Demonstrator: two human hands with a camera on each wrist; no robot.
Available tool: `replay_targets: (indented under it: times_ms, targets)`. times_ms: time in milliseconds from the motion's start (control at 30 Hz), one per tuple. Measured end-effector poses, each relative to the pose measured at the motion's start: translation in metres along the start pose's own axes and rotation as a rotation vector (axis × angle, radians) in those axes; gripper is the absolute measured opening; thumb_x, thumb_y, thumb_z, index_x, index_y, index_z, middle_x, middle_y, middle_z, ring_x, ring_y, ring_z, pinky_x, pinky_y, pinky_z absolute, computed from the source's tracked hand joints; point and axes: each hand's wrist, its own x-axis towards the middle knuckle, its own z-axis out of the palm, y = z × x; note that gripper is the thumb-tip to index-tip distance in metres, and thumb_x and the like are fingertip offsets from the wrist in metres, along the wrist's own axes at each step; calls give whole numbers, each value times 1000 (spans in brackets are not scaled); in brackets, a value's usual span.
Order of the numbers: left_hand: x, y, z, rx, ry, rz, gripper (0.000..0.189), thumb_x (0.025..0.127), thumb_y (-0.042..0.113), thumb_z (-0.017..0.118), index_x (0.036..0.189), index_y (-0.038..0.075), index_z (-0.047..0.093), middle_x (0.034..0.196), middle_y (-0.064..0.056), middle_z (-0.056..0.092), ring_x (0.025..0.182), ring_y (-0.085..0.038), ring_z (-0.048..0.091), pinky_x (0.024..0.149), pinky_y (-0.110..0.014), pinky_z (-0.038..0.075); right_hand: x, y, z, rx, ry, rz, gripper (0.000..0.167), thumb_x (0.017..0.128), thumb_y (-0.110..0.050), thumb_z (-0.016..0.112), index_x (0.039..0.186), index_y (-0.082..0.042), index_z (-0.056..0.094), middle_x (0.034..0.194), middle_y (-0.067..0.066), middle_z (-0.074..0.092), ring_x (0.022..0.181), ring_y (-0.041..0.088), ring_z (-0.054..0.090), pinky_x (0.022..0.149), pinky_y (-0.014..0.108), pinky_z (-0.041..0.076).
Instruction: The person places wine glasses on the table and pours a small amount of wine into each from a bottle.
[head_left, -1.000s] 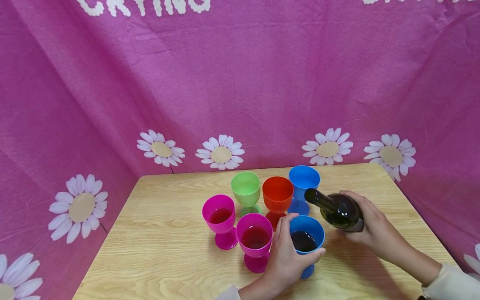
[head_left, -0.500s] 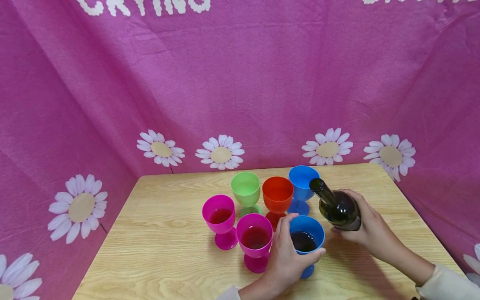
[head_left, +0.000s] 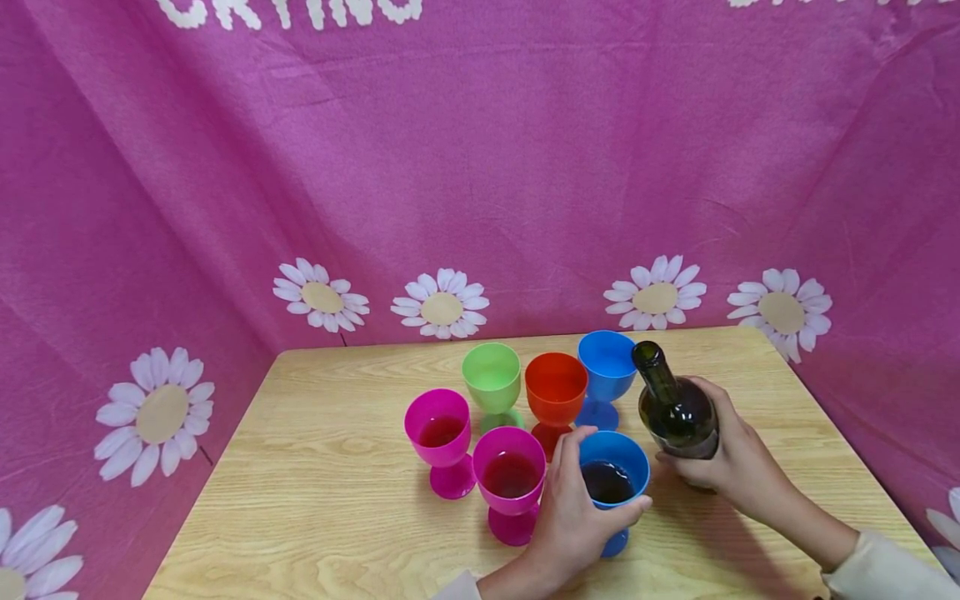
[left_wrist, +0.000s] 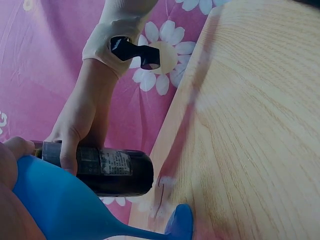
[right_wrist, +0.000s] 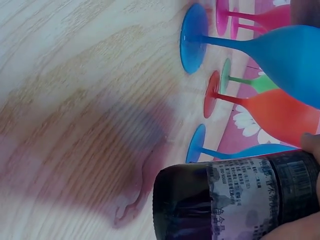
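Pale wood grain covers the tabletop [head_left: 315, 483], backed by a pink cloth [head_left: 480, 183] printed with daisies [head_left: 162, 415]. From the left, I note the first magenta goblet [head_left: 441, 458], upright, with red liquid [head_left: 440, 432] inside. A green goblet [head_left: 493, 392] stands behind and to its right. Nearer the person is the second magenta goblet [head_left: 510, 504], likewise part-filled. An orange-red goblet [head_left: 557, 400] follows, upright. The left hand [head_left: 573, 512] is clamped around the bowl of the near blue goblet [head_left: 615, 446], thumb on the near side; dark liquid [head_left: 607, 482] lies within. The far blue goblet [head_left: 606, 367] stands towards the back. Right of the near one, a dark green bottle [head_left: 678, 417] is held close to upright, mouth upward, base off the table. The right hand [head_left: 731, 450] is wrapped firmly about its labelled body, a cream sleeve [head_left: 888, 567] behind.
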Motion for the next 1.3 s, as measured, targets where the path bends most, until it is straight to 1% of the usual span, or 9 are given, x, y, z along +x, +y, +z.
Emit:
replay_targets:
  times_ms: [67, 100, 133, 167, 200, 300, 700, 967, 1300]
  targets:
    - [0, 0, 0, 0, 1, -2, 82, 79, 34, 90, 144, 34, 39, 138, 11, 51, 129, -11, 47, 97, -32, 52, 0, 0, 1, 17, -6, 21, 114, 71, -14, 97, 159, -18, 25, 141, 25, 54, 119, 48, 58, 103, 40, 51]
    - [0, 0, 0, 0, 2, -2, 82, 79, 34, 90, 143, 34, 39, 138, 11, 51, 129, -11, 47, 97, -32, 52, 0, 0, 1, 27, -8, 31, 114, 71, -14, 96, 159, -18, 24, 141, 26, 54, 119, 49, 58, 102, 53, 51]
    - [0, 0, 0, 0, 2, -3, 82, 79, 34, 90, 143, 35, 39, 138, 11, 51, 129, -10, 47, 97, -31, 52, 0, 0, 2, 37, -9, 41, 114, 71, -14, 96, 159, -17, 24, 141, 27, 53, 119, 50, 58, 99, 64, 49]
    - [0, 0, 0, 0, 2, -3, 82, 79, 34, 90, 143, 35, 39, 138, 11, 51, 128, -10, 47, 97, -31, 52, 0, 1, 2, 47, -8, 49, 114, 72, -14, 96, 159, -16, 23, 141, 27, 53, 119, 50, 57, 96, 73, 45]
    - [0, 0, 0, 0, 2, -3, 82, 79, 34, 90, 143, 35, 39, 138, 11, 52, 128, -10, 47, 97, -31, 52, 0, 1, 3, 60, -9, 56, 113, 72, -13, 96, 159, -16, 23, 141, 28, 52, 120, 51, 56, 95, 77, 42]
    - [0, 0, 0, -1, 2, -1, 82, 79, 34, 90, 143, 34, 40, 137, 11, 52, 128, -10, 47, 97, -31, 52, 0, 2, 4, 76, -9, 76, 114, 73, -14, 95, 159, -15, 21, 143, 29, 50, 121, 52, 54, 95, 79, 40]
    - [1, 1, 0, 11, 5, 3, 82, 79, 34, 90, 143, 32, 40, 137, 11, 52, 128, -9, 46, 98, -32, 52, -1, 6, 8, 117, -23, 107, 113, 77, -11, 92, 160, -14, 16, 147, 29, 44, 125, 54, 49, 94, 81, 39]
    - [0, 1, 0, 18, 7, 5, 81, 79, 35, 90, 143, 34, 40, 137, 11, 52, 128, -10, 47, 98, -33, 52, -3, 12, 10, 130, -7, 115, 113, 76, -10, 92, 160, -15, 16, 146, 30, 46, 125, 54, 50, 95, 80, 38]
    - [2, 1, 0, 10, -1, 11, 80, 80, 32, 90, 143, 31, 41, 137, 9, 52, 129, -11, 46, 96, -31, 52, -5, 15, 9, 167, -3, 139, 115, 77, -8, 91, 160, -15, 13, 146, 30, 46, 126, 52, 49, 95, 80, 38]
